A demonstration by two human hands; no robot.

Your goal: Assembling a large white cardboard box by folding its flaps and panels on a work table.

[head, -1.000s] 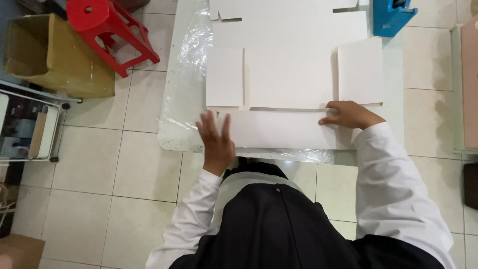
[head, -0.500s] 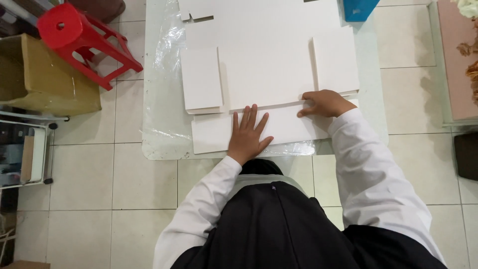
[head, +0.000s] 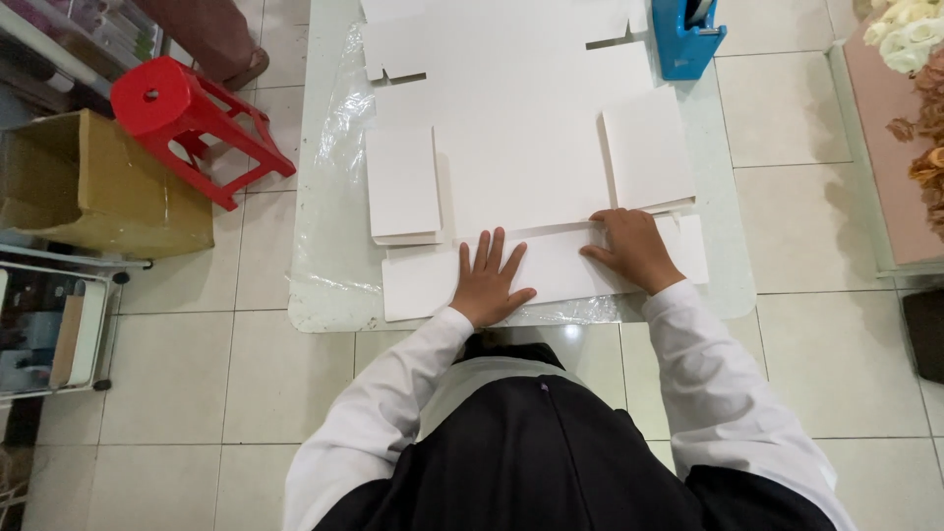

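Note:
A large flat white cardboard box blank (head: pixel 521 157) lies spread on a low white table (head: pixel 723 295) covered with clear plastic sheet. Its two side flaps are folded inward, left flap (head: pixel 403 182) and right flap (head: pixel 649 147). My left hand (head: pixel 490 275) lies flat, fingers spread, on the near flap (head: pixel 560 270) of the blank. My right hand (head: pixel 634 246) presses with bent fingers along the crease where that near flap meets the middle panel. Neither hand holds anything.
A blue tape dispenser (head: pixel 688 34) stands at the table's far right corner. A red plastic stool (head: pixel 187 123) and an open brown cardboard box (head: pixel 93 187) sit on the tiled floor at left, near a wheeled rack (head: pixel 49 324). A pink tray with flowers (head: pixel 910 118) is at right.
My left hand has slid right along the near flap toward the middle. My right hand stays at the crease. The view has shifted, so the table sits lower and more centred.

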